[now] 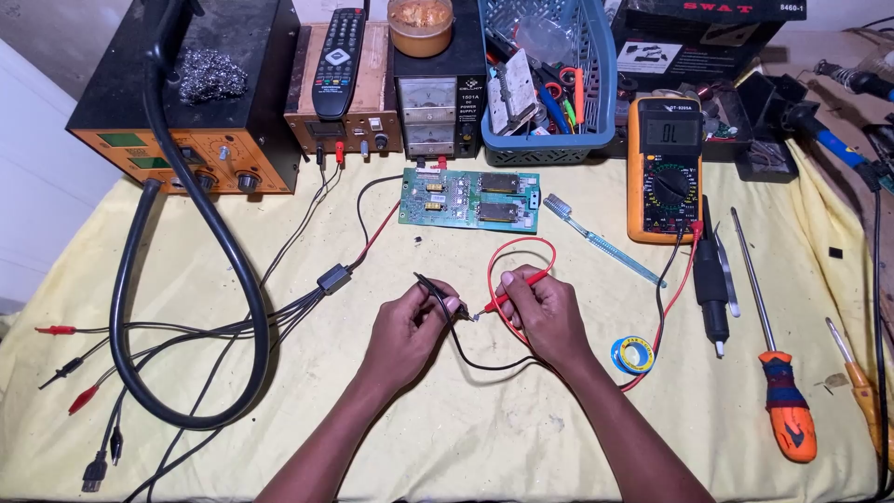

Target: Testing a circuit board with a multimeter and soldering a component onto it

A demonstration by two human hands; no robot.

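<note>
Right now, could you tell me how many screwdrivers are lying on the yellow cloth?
2: an orange-and-black-handled screwdriver right of the tape roll, and a smaller orange-handled screwdriver near the right edge. More could be hidden in the blue basket.

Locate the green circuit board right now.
Head view: circuit board lies flat at table centre, beyond both hands, below the power supply, left of the toothbrush.

One cam only, head-worn, looking steeply down and fwd over the desk (559, 447) from the person's own side. Forearms enter at bottom edge; left hand (410, 321) and right hand (545, 312) sit approx mid-frame, fairly near. Far edge of view reaches the boxes at the back. Wide view, whole desk width in frame.
</note>
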